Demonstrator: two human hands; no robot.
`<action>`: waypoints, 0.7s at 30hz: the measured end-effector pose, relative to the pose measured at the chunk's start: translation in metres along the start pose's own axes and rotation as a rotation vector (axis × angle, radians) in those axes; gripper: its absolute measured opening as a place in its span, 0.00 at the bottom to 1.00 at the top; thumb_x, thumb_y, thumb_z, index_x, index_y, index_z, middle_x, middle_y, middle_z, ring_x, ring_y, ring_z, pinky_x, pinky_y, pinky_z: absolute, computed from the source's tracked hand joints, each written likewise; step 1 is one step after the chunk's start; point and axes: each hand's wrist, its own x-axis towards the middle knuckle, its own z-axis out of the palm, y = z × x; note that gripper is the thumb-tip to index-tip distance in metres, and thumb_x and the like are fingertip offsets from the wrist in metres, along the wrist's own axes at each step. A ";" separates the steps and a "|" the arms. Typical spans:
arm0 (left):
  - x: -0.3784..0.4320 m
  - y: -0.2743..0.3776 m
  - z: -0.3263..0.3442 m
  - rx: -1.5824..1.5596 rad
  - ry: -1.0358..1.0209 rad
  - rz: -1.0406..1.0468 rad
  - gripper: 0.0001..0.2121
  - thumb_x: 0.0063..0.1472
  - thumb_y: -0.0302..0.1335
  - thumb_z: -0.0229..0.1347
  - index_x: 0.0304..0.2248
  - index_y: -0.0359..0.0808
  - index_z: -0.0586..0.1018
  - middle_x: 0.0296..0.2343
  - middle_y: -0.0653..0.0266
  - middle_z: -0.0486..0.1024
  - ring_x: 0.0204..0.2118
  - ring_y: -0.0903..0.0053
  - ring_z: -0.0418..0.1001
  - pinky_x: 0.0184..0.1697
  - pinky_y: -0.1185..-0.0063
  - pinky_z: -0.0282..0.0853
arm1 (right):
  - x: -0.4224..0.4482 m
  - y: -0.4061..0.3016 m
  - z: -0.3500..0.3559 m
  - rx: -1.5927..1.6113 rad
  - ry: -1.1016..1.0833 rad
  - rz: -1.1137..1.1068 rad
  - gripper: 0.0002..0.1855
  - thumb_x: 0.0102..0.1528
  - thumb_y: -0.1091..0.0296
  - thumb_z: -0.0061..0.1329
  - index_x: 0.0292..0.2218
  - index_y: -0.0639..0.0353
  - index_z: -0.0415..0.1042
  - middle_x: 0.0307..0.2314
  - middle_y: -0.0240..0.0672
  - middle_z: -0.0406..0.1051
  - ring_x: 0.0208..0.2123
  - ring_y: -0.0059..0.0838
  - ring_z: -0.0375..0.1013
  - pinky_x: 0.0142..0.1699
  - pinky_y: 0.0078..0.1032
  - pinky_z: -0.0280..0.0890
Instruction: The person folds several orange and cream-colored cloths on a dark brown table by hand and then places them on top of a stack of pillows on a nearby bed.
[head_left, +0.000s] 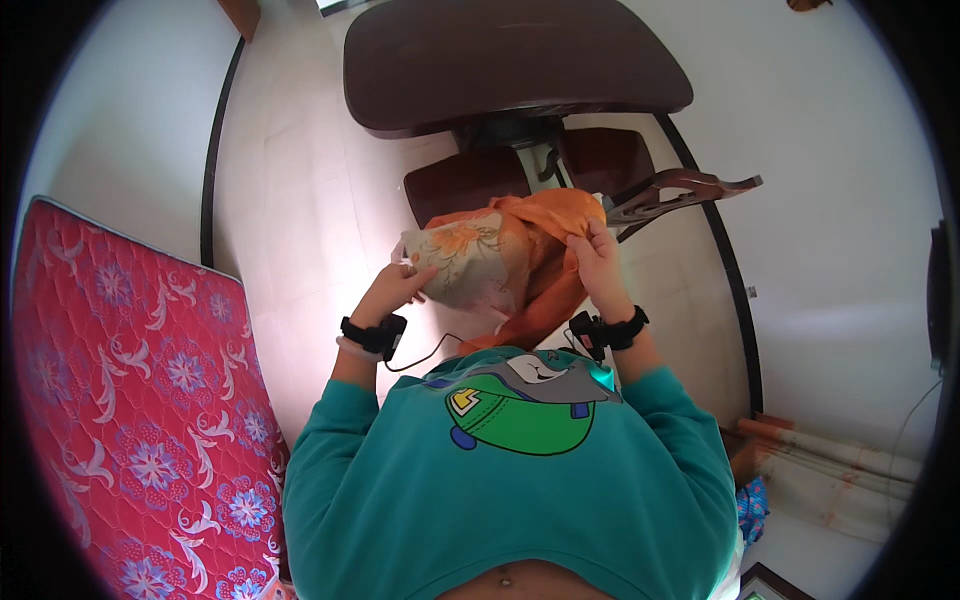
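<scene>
Before me hangs a bundle of fabric, partly orange cloth (555, 315) and partly pale, flower-printed cloth (461, 259). My left hand (394, 289) grips the left edge of the pale part, with the thumb lying on top. The orange part is pinched near its upper right edge between the thumb and fingers of my right hand (598, 262). Folds hide the inside of the bundle and where the two fabrics join. Each wrist carries a black strap with a small device.
A dark wooden table (517, 60) stands ahead, with dark seats (469, 184) by it. A carved wooden chair back (686, 187) juts out at right. A red flowered mattress (150, 420) lies at left. Rolled pale fabric (832, 480) is at lower right.
</scene>
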 end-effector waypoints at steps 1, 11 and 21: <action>-0.008 0.018 0.001 0.094 0.005 -0.020 0.23 0.52 0.46 0.52 0.23 0.29 0.77 0.15 0.63 0.73 0.18 0.79 0.71 0.23 0.82 0.67 | -0.001 -0.014 0.004 0.015 0.008 -0.013 0.05 0.52 0.75 0.40 0.33 0.62 0.63 0.20 0.26 0.63 0.20 0.11 0.60 0.24 0.10 0.56; 0.012 0.050 0.044 0.869 0.288 0.459 0.24 0.60 0.42 0.39 0.21 0.29 0.75 0.15 0.55 0.72 0.19 0.64 0.72 0.23 0.73 0.67 | -0.009 0.019 0.037 -0.657 -1.058 -0.255 0.14 0.51 0.66 0.44 0.39 0.64 0.65 0.27 0.45 0.68 0.28 0.35 0.70 0.32 0.27 0.63; -0.005 0.014 0.051 0.087 0.440 -0.044 0.21 0.56 0.42 0.50 0.34 0.27 0.74 0.27 0.59 0.75 0.32 0.73 0.73 0.36 0.80 0.66 | 0.038 0.071 -0.104 -0.666 0.176 -0.088 0.20 0.49 0.59 0.51 0.38 0.66 0.65 0.31 0.40 0.69 0.30 0.26 0.68 0.31 0.24 0.63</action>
